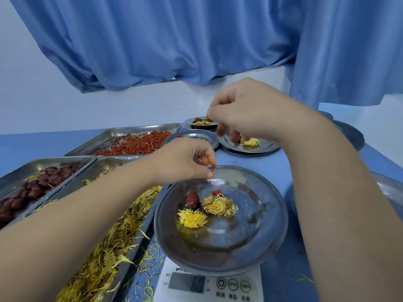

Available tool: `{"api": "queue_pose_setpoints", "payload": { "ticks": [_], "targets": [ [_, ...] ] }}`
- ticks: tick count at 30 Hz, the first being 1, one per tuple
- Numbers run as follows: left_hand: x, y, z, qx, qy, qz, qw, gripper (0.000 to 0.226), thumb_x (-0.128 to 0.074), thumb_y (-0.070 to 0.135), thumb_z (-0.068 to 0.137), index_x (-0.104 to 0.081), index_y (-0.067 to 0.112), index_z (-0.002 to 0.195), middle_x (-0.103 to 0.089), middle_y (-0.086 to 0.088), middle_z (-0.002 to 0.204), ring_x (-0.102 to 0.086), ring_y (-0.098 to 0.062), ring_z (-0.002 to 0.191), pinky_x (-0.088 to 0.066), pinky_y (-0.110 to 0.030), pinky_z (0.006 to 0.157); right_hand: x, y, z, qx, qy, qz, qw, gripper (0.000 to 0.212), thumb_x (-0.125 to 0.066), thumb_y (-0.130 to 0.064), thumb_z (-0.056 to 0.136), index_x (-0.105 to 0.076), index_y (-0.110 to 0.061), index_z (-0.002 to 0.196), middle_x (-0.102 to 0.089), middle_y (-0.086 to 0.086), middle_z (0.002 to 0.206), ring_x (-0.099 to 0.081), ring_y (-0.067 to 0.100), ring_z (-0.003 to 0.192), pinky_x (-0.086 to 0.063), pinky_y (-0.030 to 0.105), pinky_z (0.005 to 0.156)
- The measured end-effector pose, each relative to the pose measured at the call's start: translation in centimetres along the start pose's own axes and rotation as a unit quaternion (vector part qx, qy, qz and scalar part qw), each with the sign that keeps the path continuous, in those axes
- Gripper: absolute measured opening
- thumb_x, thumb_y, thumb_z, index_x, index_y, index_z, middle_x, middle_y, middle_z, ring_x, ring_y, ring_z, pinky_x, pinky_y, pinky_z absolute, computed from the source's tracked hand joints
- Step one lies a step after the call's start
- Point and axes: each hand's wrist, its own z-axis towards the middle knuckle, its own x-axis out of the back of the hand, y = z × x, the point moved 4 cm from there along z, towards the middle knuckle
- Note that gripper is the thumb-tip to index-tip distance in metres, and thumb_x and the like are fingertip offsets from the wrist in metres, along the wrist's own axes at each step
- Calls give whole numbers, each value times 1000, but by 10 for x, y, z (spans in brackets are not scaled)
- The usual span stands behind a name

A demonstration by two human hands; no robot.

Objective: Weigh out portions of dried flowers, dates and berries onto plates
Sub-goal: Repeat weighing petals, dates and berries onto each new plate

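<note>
Got a round steel plate (272,214) sitting on a white digital scale (209,284) at the near edge of the blue table (272,162). Loaded so far with one wrinkly red date (192,200), two dried chrysanthemum heads (219,204) right beside it, and a couple of goji berries (217,191) touching the far side of the bigger flower.

Pinching a few more red berries (212,168) between thumb and fingertips of the left hand (187,158), just above the plate's far-left rim and clear of the metal.

Right hand (246,110) up higher and further back, over the far plates, fingers curled with thumb pressed to forefinger. Honestly can't tell whether gripping anything, too small and blurry at the tips.

Left of the scale, three rectangular steel trays packed close together:
- flower tray (122,271) nearest, full of loose yellow chrysanthemums, right against the scale plate
- date tray (13,171) further left, piled with dark red dates
- berry tray (130,130) at the back, covered in goji berries

Some stray yellow petals (150,256) scattered on the table between flower tray and scale.

Behind the scale, three smaller steel plates near each other:
- one plate (266,147) under the right hand with a single chrysanthemum
- a nearly bare plate (209,136) just left of it
- the furthest plate (189,121) with a date and a flower

Blue curtain (174,40) hanging behind the whole lot.
</note>
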Motion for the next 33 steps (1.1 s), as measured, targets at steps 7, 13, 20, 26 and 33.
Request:
{"api": "queue_pose_setpoints", "payload": {
  "ticks": [7,13,20,26,33],
  "targets": [
    [3,3,-6,19,-22,-13,1000,20,-66,8,88,-71,26,95,-73,10,93,-67,-1,85,-52,-12,75,2,14,-11,-78,-89,-111,987,19,-54,-25,86,-68,-15,82,-73,4,77,-71,22,69,-57,34,65],
    [-3,4,-9,19,8,28,999,16,-73,8,79,-67,22,83,-71,6,84,-60,0,68,-50,-17,66,2,-4,-34,-43,-28,-149,987,19,-54,-30,84,-66,-21,71,-68,-1,70,-67,16,60,-52,27,56],
    [-6,4,-12,23,9,53,998,18,-80,20,75,-64,26,79,-66,9,79,-58,-2,68,-41,-7,56,-1,-2,-97,-4,21,-258,966,22,-46,-28,88,-63,-21,77,-62,-4,70,-57,16,66,-50,31,57],
    [-7,7,-14,41,54,-1,998,16,-80,23,73,-64,25,78,-67,8,76,-59,0,63,-45,-16,61,-21,13,-153,21,71,-270,960,22,-37,-32,93,-55,-24,85,-58,-6,77,-56,19,71,-49,35,62],
    [-17,2,-20,51,80,-52,994,20,-73,7,81,-65,24,87,-64,10,88,-62,-5,77,-43,-13,64,-34,27,-177,48,99,-260,959,24,-38,-30,94,-59,-22,85,-58,-6,73,-56,17,65,-46,35,56]
  ]
}}
